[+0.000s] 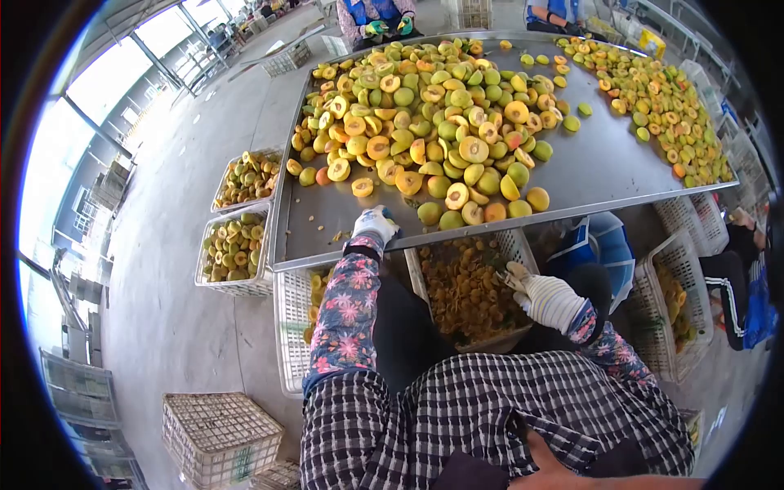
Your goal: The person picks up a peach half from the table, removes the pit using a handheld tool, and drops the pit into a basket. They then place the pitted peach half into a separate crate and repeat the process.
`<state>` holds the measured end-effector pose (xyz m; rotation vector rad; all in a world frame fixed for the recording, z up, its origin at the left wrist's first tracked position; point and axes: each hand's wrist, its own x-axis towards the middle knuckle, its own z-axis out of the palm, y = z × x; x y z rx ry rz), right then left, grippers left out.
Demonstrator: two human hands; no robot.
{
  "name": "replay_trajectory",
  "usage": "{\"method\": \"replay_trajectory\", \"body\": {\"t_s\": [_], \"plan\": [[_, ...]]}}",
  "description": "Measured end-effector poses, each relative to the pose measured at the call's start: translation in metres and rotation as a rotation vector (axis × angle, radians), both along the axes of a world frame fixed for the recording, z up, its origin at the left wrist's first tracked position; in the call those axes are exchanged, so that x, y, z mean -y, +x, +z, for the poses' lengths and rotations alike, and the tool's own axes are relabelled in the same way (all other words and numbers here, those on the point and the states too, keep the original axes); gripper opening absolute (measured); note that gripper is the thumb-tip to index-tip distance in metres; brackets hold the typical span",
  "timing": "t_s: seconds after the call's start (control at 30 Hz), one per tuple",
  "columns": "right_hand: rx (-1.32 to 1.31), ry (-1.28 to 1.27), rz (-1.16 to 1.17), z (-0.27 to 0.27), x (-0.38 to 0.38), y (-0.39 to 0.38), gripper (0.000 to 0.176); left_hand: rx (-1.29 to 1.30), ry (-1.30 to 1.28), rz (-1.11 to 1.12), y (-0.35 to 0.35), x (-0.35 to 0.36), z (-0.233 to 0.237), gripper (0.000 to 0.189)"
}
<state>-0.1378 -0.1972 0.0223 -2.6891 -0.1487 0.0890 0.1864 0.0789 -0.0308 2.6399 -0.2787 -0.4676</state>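
My left hand (376, 224), in a white glove, rests at the near edge of the metal table (314, 233). Its fingers are curled, and whatever they hold is hidden. Just beyond it lies a large heap of yellow-green peaches (433, 106), many cut in half. My right hand (543, 298), in a striped knit glove, hangs below the table edge over a white crate (416, 278) of brown peach pits and scraps (465, 286). The right fingers are closed together around something too small to make out.
Crates of peach pieces (234, 249) stand on the floor left of the table. An upturned crate (220, 437) sits lower left. A blue container (600, 249) and another crate (674, 302) are right. Two people work across the table. A bare hand (547, 469) touches the checked apron.
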Motion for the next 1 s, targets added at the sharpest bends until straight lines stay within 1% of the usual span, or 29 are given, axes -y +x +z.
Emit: {"method": "replay_trajectory", "body": {"t_s": [0.03,0.07,0.1,0.13,0.2,0.23,0.27,0.33,0.37,0.43,0.57,0.63,0.67,0.73,0.8,0.9,1.0], "plan": [[0.023,0.038,-0.004,0.003,0.0,0.001,0.049,-0.121,-0.308,0.135,0.014,-0.008,-0.002,0.044],[0.036,0.073,-0.003,0.006,0.0,0.0,0.05,-0.238,-0.718,0.318,0.012,-0.007,0.007,0.03],[0.048,0.107,0.0,0.008,0.001,0.0,0.051,-0.395,-0.953,0.316,0.016,-0.017,0.02,0.033],[0.068,0.177,0.0,0.005,0.0,0.002,0.046,-0.36,-1.173,0.215,0.01,-0.017,0.024,0.035],[0.095,0.291,0.001,0.014,-0.005,0.012,0.042,-0.461,-1.542,0.152,-0.018,-0.008,0.044,0.038],[0.109,0.347,0.001,0.022,-0.01,0.018,0.04,-0.605,-1.69,0.194,-0.044,0.003,0.074,0.04],[0.149,0.379,0.005,0.033,-0.015,0.024,0.039,-0.757,-1.833,0.238,-0.064,0.015,0.092,0.041],[0.227,0.442,0.004,0.057,-0.028,0.037,0.036,-0.773,-1.848,0.275,-0.09,0.031,0.095,0.045],[0.297,0.427,0.004,0.058,-0.033,0.045,0.036,-0.777,-1.845,0.287,-0.106,0.039,0.098,0.048],[0.433,0.39,0.006,0.055,-0.04,0.058,0.035,-0.747,-1.826,0.224,-0.128,0.055,0.096,0.051],[0.524,0.245,-0.014,0.058,-0.051,0.07,0.034,-0.734,-1.869,0.237,-0.148,0.077,0.089,0.055],[0.59,0.162,-0.014,0.054,-0.054,0.072,0.035,-0.667,-1.848,0.177,-0.155,0.082,0.091,0.054],[0.5,0.072,-0.043,0.058,-0.056,0.07,0.038,-0.632,-1.837,0.148,-0.158,0.084,0.092,0.054],[0.447,0.049,-0.032,0.048,-0.057,0.071,0.041,-0.258,-1.658,0.042,-0.153,0.091,0.068,0.053],[0.354,0.027,-0.023,0.047,-0.058,0.07,0.043,0.122,-1.41,-0.039,-0.161,0.096,0.07,0.05],[0.494,0.102,0.046,0.028,-0.055,0.07,0.044,-0.241,-1.575,0.097,-0.168,0.093,0.084,0.047],[0.168,0.009,0.046,0.035,-0.048,0.068,0.051,0.173,-1.055,-0.184,-0.169,0.083,0.091,0.046]]}}
